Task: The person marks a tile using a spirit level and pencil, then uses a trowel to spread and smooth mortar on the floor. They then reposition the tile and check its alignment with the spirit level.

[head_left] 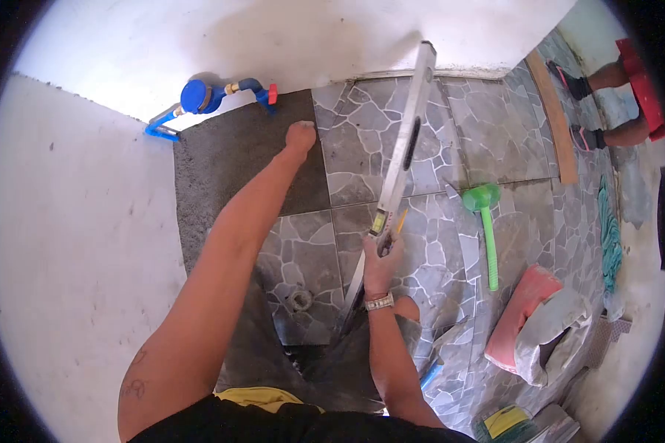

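My left hand [301, 140] is closed in a fist near the right edge of the dark grey mortar patch [229, 166], beside the patterned tiles; whether it holds anything is hidden. In my right hand [382, 258] is a long silver spirit level [403, 140], gripped near its yellow vial. The level slants from between my legs up toward the white wall. A thin yellow pencil-like item [402, 220] sticks up beside my right fingers. Stone-patterned tiles [362, 166] lie under the level.
A blue water meter [196, 97] with a red-handled valve stands at the wall. A green mallet [488, 229], a red and white sack [524, 325], a wooden strip [558, 122] and a teal cloth [609, 236] lie to the right. Another person's legs [621, 103] are at upper right.
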{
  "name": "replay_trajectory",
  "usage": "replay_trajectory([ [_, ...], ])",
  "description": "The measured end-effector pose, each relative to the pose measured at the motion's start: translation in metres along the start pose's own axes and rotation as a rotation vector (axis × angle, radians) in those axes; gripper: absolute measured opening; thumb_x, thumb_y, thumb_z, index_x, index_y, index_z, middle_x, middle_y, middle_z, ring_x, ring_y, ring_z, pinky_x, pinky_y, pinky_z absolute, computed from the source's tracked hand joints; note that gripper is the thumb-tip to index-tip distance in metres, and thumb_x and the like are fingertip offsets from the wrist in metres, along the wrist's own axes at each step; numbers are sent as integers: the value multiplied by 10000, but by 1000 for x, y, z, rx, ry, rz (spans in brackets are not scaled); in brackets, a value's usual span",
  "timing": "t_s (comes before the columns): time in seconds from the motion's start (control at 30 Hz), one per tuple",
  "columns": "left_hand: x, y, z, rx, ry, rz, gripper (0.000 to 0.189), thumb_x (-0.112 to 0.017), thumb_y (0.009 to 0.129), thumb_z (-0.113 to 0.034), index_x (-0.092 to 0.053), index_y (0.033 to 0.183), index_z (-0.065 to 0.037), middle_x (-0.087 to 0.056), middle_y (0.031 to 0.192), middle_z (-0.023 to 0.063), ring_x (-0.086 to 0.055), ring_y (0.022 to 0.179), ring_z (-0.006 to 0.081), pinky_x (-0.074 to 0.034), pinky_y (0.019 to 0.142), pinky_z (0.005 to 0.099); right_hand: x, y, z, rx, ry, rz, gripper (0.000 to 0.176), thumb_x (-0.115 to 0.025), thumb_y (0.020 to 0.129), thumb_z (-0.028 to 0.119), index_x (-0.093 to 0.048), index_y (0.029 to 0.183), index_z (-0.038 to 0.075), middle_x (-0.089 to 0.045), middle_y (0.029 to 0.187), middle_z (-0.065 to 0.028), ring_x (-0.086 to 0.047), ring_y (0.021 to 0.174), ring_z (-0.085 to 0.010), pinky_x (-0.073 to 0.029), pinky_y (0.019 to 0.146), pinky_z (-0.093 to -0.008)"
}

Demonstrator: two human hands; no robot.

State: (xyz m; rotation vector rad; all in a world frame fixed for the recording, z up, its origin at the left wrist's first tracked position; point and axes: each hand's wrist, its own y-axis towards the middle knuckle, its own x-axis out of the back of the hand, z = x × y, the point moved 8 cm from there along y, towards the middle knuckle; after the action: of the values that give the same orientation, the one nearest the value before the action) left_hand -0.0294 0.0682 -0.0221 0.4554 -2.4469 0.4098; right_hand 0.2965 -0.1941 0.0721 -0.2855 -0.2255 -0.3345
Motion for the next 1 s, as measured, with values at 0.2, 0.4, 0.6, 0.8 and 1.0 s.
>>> replay_trajectory([
  [0.2,-28,31,8,-320,505,165,255,-541,879,-185,-725,898,-9,-706,942,222,-697,866,362,-546,707,416,15,15,-9,-60,-34,-123,610,-773,788,278,-527,1239,-51,-559,1165,-197,-546,1077,-328,-427,958,-423],
  [0.4,-36,22,-9,-447,902,314,286,-547,881,-224,-716,929,2,-696,925,216,-689,888,358,-524,710,414,9,20,-14,-102,-5,-129,581,-768,791,282,-552,1225,-38,-587,1134,-185,-567,1064,-310,-439,944,-414],
  [0.6,-32,53,48,172,56,182,307,-581,864,-232,-692,1029,2,-677,1055,234,-646,1014,381,-503,788,462,3,23,-13,-77,26,-103,528,-760,796,257,-556,1190,-28,-603,1084,-174,-589,1014,-309,-449,919,-407],
  [0.8,-24,18,1,226,-119,123,286,-578,863,-194,-689,1034,7,-681,1063,211,-649,1024,357,-512,815,441,-1,25,-14,-30,52,-100,495,-759,792,239,-581,1156,-45,-610,1048,-144,-576,972,-258,-446,889,-383],
  [1.0,-33,36,-31,130,215,-97,324,-579,847,-227,-704,1013,22,-689,1069,215,-652,1064,373,-525,865,418,1,28,-20,-2,-60,-162,474,-755,792,251,-606,1142,-33,-621,1009,-127,-579,923,-237,-451,861,-370],
])
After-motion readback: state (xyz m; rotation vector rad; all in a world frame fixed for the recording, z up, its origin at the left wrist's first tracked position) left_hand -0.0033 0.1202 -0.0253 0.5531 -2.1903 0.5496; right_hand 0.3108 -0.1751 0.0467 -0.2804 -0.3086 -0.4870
